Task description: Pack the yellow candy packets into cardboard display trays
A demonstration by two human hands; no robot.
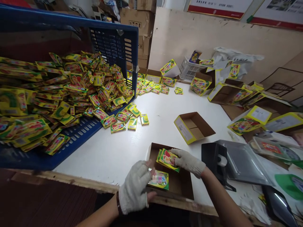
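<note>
An open brown cardboard carton [182, 184] sits at the table's front edge. My right hand [189, 161], in a white fingerless glove, reaches into it with its fingers closed on a few stacked small yellow-green boxes [165, 157]. Another small yellow-green box [162, 180] lies lower in the carton, at its left side. My left hand [136, 186], gloved the same way with a dark band at the wrist, is at the carton's left side. Its fingertips overlap this box's left end, and its thumb stands apart from the fingers.
A blue plastic basket [132, 37] lies tipped at left, heaped with small yellow-green boxes [78, 78], several spilled onto the white table [156, 126]. A second open carton [189, 129] stands beyond mine. A black tape dispenser [213, 160] and more cartons [246, 124] are at right.
</note>
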